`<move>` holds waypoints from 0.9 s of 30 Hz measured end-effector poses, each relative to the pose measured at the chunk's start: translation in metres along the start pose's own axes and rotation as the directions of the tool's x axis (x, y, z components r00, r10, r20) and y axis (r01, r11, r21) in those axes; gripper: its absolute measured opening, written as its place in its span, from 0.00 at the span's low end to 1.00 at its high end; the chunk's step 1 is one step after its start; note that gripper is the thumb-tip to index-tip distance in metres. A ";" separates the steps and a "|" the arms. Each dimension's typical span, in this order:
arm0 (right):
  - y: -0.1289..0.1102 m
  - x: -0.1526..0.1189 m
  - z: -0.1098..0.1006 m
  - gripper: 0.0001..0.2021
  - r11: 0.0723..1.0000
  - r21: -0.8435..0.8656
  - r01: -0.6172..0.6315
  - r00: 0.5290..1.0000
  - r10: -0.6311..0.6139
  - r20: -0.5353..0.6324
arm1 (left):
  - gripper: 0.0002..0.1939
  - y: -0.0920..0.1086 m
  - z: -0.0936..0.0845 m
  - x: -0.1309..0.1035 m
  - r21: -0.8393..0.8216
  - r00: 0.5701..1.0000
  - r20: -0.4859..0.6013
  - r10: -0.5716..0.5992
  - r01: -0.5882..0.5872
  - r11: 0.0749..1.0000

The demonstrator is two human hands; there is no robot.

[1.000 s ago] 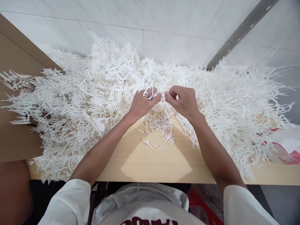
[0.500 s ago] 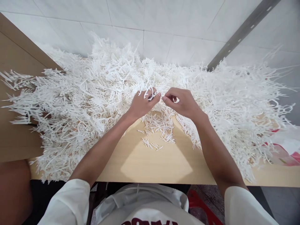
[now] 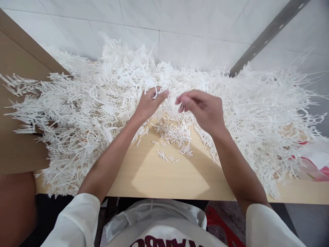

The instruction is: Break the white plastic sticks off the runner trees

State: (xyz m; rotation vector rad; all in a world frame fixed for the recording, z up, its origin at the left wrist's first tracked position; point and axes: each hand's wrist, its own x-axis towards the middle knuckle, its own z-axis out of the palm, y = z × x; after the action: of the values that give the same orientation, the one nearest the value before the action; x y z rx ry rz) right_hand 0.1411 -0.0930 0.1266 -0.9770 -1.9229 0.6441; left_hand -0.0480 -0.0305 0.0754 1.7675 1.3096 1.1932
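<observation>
A wide heap of thin white branching plastic pieces (image 3: 123, 82) covers the back and both sides of the wooden table. My left hand (image 3: 150, 103), over the middle of the heap, is closed on a curved white piece (image 3: 156, 93) that sticks out between thumb and fingers. To its right, my right hand (image 3: 203, 108) is raised with fingers curled and somewhat blurred; whether it pinches anything is too small to tell. Short loose white sticks (image 3: 177, 133) lie on the wood below and between my hands.
Cardboard (image 3: 20, 103) stands at the left. A clear and pink plastic bag (image 3: 312, 168) lies at the right edge. Behind the heap is a tiled wall (image 3: 180, 20) with a slanted metal bar (image 3: 267, 36). Someone's bare skin (image 3: 16, 206) shows at lower left.
My hands have moved apart. The left went up and to the left with its white piece, while the right turned and lifted slightly away.
</observation>
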 end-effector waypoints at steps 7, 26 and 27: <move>0.053 0.011 0.002 0.21 0.969 0.065 -0.238 0.971 0.240 -0.022 | 0.23 0.014 0.006 -0.009 -0.039 0.990 0.125 0.071 -0.067 0.997; -0.023 -0.019 0.031 0.10 0.960 0.175 0.218 0.828 -0.277 0.488 | 0.22 -0.020 0.018 0.000 -0.025 0.990 -0.123 -0.066 0.063 0.998; -0.024 -0.019 0.031 0.10 0.964 0.200 0.174 0.858 -0.248 0.450 | 0.23 -0.021 0.018 0.001 -0.065 0.990 -0.111 -0.087 0.080 0.995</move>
State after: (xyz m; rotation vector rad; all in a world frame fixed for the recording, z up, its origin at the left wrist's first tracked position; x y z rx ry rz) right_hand 0.1116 -0.1240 0.1200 -0.5245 -2.3239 0.9487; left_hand -0.0394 -0.0228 0.0507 1.6072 1.3837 1.2884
